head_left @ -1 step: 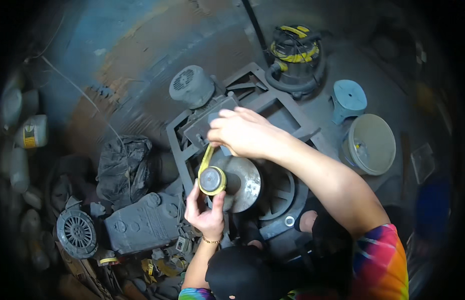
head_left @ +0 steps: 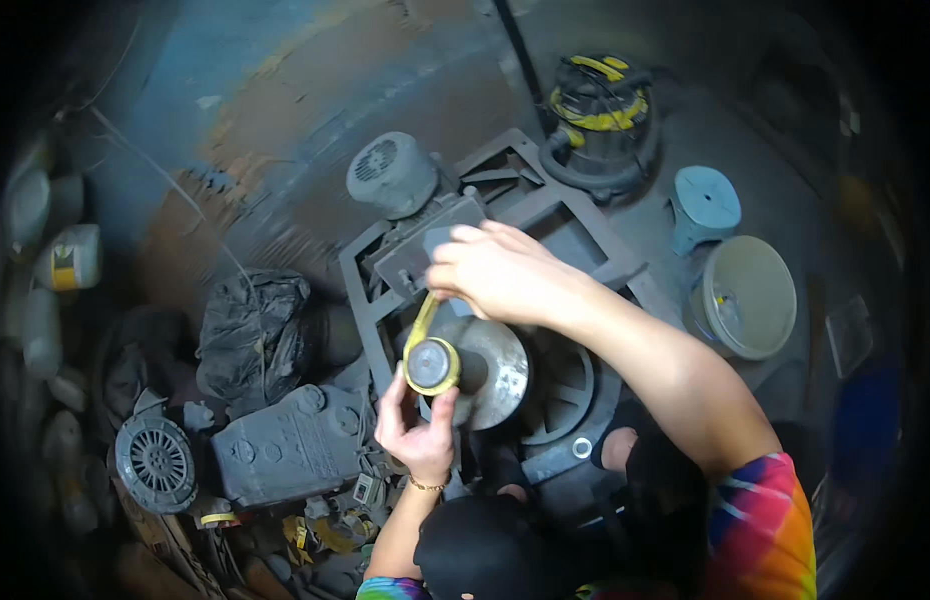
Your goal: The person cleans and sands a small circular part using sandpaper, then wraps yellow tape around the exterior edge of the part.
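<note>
Hands apart: left hand [head_left: 418,437] clamped around yellow-banded dark cylinder [head_left: 430,364], right hand [head_left: 500,272] pinching yellow strip [head_left: 421,320] above.

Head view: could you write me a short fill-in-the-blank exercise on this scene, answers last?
1. The right hand holds a strip whose colour is ____.
2. The left hand touches a dark cylinder, and around its wrist is a ____.
3. The bucket stands beside a stool coloured light ____.

Missing words: yellow; bracelet; blue.
</note>
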`<state>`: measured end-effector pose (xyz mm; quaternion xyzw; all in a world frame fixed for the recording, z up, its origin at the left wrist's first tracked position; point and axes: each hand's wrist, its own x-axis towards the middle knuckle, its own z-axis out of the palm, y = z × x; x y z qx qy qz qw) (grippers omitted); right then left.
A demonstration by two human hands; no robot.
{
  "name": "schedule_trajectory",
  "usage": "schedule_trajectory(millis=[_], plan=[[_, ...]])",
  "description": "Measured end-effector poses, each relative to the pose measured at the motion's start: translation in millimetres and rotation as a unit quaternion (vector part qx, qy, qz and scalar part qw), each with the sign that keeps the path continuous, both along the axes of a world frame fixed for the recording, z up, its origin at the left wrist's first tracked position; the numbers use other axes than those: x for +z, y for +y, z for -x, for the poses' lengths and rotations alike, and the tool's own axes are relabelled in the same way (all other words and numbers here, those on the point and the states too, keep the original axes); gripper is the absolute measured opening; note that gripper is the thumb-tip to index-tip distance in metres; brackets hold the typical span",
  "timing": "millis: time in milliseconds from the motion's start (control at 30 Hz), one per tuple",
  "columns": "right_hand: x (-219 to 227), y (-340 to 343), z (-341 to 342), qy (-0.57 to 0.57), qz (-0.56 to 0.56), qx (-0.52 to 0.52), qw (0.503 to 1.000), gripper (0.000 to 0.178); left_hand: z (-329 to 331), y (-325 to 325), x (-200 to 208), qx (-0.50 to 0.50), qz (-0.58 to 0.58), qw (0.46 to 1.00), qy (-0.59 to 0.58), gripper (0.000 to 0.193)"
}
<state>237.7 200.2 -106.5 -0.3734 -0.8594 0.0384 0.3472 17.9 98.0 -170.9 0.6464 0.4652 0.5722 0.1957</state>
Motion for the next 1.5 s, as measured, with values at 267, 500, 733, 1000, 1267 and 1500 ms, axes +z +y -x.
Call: schedule_trajectory(millis=[267, 500, 733, 1000, 1267, 1500], plan=[[9, -31, -19, -0.091, 0.018, 0.036, 0.995, 0.01, -3, -4, -6, -0.027, 0.012, 0.996, -0.082, 0.07], [5, -28, -28, -0.09, 0.064, 0.076, 0.991, 0.022, 15, 21, 20, -0.126, 0.012, 0.987, 0.098, 0.083], [-13, -31, -22, -0.039, 0.023, 0.069, 0.997, 0.015, 8, 37, 4, -0.222, 0.029, 0.974, -0.039, 0.082], [-25, -60, -10, 0.094, 0.013, 0.045, 0.995, 0.016, 8, 33, 2, -0.205, 0.1, 0.972, -0.052, 0.098], [-17, -80, -3, 0.066, 0.005, 0.046, 0.997, 0.018, 3, 30, 0, -0.163, 0.135, 0.975, -0.073, 0.101], [-8, -100, 16, 0.033, 0.05, -0.028, 0.998, 0.019, 5, 37, 0, -0.192, 0.124, 0.969, -0.093, 0.092]])
